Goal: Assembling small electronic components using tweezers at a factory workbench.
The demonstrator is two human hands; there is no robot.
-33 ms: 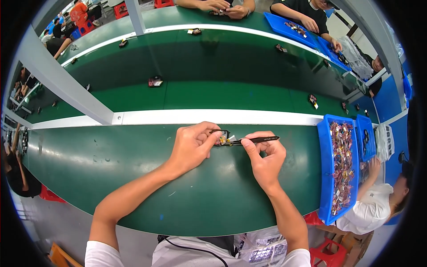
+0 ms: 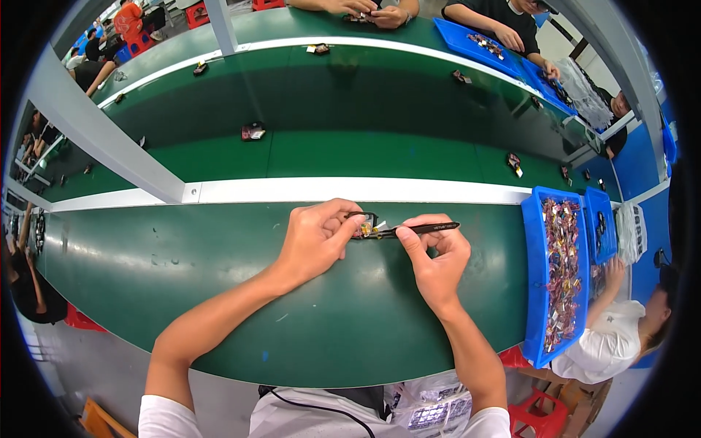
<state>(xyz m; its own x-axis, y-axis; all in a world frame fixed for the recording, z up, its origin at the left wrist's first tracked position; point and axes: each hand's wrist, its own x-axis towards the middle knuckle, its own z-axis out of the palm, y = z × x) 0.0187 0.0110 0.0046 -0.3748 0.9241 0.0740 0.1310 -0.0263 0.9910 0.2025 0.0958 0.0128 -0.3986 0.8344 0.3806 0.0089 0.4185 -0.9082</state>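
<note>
My left hand [image 2: 318,235] is closed on a small black plastic frame [image 2: 374,218], holding it just above the green work table [image 2: 292,328]. Inside the frame sits a cluster of small yellow and reddish parts [image 2: 366,229] with a whitish tab, partly hidden by my fingers. Black tweezers [image 2: 431,228] lie pinched between the thumb and fingers of my right hand [image 2: 441,255]. Their tips point left and reach the parts at the frame's lower right. Whether the tips grip a part is too small to tell.
At right stands a blue tray [image 2: 537,292] heaped with small reddish parts, beside a smaller blue tray [image 2: 600,226] of black pieces. Past a white rail [image 2: 350,191], a green belt [image 2: 350,157] carries several small assemblies. Co-workers sit across and at the right.
Small assemblies on the belt at the left have shifted very slightly left. My hands, the frame and the tweezers look unchanged.
</note>
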